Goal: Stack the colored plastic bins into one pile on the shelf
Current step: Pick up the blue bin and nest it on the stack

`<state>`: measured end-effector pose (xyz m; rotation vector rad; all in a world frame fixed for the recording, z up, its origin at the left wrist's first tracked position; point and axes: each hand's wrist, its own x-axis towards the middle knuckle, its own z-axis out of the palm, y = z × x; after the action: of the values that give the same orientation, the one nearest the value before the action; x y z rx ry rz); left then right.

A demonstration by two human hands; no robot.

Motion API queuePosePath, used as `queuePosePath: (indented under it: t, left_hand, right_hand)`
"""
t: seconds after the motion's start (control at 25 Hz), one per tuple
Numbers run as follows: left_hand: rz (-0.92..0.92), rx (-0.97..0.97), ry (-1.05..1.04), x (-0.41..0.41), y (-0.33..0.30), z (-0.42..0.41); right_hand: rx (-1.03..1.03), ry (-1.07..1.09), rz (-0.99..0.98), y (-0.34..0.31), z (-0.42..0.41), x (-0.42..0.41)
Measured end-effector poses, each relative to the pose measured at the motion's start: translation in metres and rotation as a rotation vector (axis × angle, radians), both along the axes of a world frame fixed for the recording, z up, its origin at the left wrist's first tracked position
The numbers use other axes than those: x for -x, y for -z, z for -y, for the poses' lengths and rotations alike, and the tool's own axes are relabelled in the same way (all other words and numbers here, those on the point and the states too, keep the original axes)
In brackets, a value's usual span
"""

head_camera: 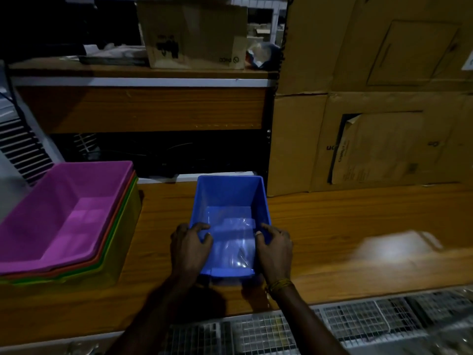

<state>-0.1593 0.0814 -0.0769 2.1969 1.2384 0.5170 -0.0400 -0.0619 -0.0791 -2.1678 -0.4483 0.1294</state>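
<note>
A blue plastic bin (228,198) stands upright on the wooden shelf (332,226), in the middle. My left hand (190,248) grips its left wall near the front, fingers curled over the rim. My right hand (275,248) grips its right wall the same way. At the left sits a pile of nested bins (76,221): a purple one on top, with red, orange, green and yellow rims showing beneath it. The pile stands apart from the blue bin.
Large cardboard boxes (371,124) rise at the back right of the shelf. A wooden upper shelf (140,108) with a smaller carton (194,37) runs behind. A wire mesh rack (332,326) lies below the front edge. A bright light patch (391,249) falls on the wood at right.
</note>
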Motion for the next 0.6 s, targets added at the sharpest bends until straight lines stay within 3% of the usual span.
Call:
queuePosePath:
  t: [0.4, 0.6]
  left_hand:
    - [-0.005, -0.012, 0.165, 0.095, -0.002, -0.035]
    - [0.135, 0.084, 0.191, 0.118, -0.009, -0.047]
  right_hand:
    - [0.017, 0.173, 0.044, 0.001, -0.035, 0.107]
    - [-0.017, 0.240, 0.039, -0.005, -0.042, 0.143]
